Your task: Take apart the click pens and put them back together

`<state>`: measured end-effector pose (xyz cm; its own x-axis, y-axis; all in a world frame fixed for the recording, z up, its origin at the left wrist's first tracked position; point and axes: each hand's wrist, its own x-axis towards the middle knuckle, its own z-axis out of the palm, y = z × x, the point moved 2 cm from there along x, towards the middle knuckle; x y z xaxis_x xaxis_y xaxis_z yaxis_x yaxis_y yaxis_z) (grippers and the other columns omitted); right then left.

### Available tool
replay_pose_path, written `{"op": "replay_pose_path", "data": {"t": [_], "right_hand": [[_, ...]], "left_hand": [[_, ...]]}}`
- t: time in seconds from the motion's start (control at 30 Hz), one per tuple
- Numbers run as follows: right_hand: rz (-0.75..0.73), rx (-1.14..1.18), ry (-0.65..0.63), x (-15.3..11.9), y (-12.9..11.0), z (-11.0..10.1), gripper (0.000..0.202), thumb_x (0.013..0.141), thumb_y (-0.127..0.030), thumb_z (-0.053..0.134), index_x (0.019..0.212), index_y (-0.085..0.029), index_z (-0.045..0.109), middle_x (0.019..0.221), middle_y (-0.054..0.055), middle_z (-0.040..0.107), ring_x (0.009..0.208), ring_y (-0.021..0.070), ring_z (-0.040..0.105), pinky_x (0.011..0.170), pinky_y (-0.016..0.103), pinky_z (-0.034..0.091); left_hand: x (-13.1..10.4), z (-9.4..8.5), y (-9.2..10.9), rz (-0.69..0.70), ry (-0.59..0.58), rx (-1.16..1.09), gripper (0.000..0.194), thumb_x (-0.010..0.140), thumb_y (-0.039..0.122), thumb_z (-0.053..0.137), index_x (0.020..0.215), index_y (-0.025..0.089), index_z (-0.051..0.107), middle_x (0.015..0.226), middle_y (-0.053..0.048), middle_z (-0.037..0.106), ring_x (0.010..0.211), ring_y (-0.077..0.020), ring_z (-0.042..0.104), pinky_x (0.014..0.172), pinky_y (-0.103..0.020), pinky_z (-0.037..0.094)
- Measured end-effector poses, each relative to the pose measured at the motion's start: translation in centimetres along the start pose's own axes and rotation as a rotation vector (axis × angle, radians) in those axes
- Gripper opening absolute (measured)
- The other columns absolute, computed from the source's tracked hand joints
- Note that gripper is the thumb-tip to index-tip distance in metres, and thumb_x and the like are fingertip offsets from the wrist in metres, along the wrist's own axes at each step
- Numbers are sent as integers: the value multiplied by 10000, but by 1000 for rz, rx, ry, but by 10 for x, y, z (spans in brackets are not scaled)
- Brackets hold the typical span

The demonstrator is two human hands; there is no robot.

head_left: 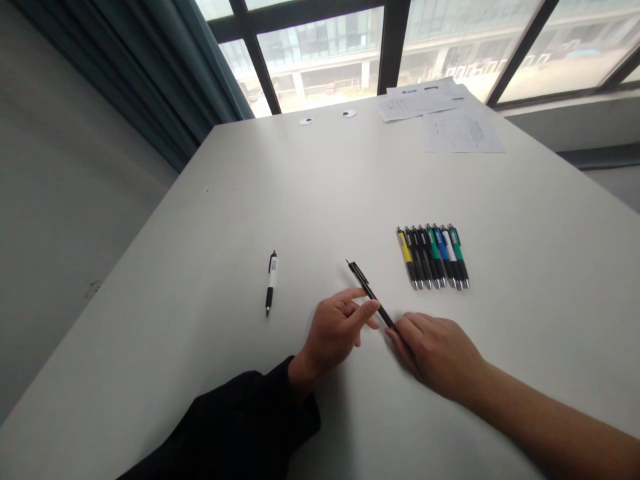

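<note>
A black click pen (361, 277) slants above the white table between my hands, its clicker end up and to the left. My left hand (335, 330), in a dark sleeve, has its thumb and forefinger around the middle of the barrel, with the other fingers loosely curled. At the lower end, my right hand (435, 347) pinches the pen, and its fingers hide the tip. To the left lies a white pen (272, 280) with a black grip, apart from both hands. Several pens with yellow, black, green, blue and white barrels, including a yellow pen (404, 247), form a row at right.
Paper sheets (463, 127) lie at the far right of the white table (300, 187). Near its back edge are two oval fittings, one a white oval (349, 114). A dark curtain (165, 67) hangs at left, and windows (320, 57) stand behind.
</note>
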<state>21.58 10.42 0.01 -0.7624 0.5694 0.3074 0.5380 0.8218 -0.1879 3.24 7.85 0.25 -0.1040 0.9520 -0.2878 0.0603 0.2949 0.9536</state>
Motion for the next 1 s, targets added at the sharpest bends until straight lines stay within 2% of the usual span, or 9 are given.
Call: {"op": "replay_pose_path", "data": {"t": [0.07,0.13,0.27,0.57,0.87,1.0], "right_hand": [[67,-51,11,1,9,0,401,1057,-302,397,709,-191,564,606,13,580,530,155,520,561,324,255],[145,-100,6,2,19,0,405,1054,-319,403,706,-187,563,602,17,598,515,154,524,546,316,237],[267,-159,-38,5,31,1,408,1046,-343,417,701,-182,566,613,32,645,512,157,552,529,299,203],[425,-231,-125,15,35,-2,415,1031,-376,449,699,-176,597,650,59,705,529,176,608,518,286,177],[419,-218,-82,16,36,-3,471,1044,-407,430,667,-180,601,621,54,697,492,163,580,510,288,177],[411,-222,-71,14,36,-2,469,1046,-397,432,664,-179,594,615,47,688,478,149,553,507,288,163]], "left_hand": [[-1,0,-1,3,3,26,531,894,535,665,1231,125,644,707,-43,762,385,-55,484,419,-165,403],[-1,-1,-1,13,-1,45,547,912,542,638,1265,124,626,715,-43,762,399,-59,496,443,-170,424],[-3,-1,-2,33,-20,72,500,924,546,619,1217,141,647,709,-34,754,411,-63,504,440,-168,414],[-3,-2,-4,61,-45,99,417,944,532,592,1121,164,674,701,-23,746,406,-61,486,428,-166,389],[-4,-5,-5,54,-84,90,394,942,524,592,1052,152,660,704,-34,732,414,-71,501,434,-178,383],[-7,-14,-1,102,-103,188,349,943,491,597,1058,165,642,685,-7,699,442,-85,514,460,-195,398]]}}
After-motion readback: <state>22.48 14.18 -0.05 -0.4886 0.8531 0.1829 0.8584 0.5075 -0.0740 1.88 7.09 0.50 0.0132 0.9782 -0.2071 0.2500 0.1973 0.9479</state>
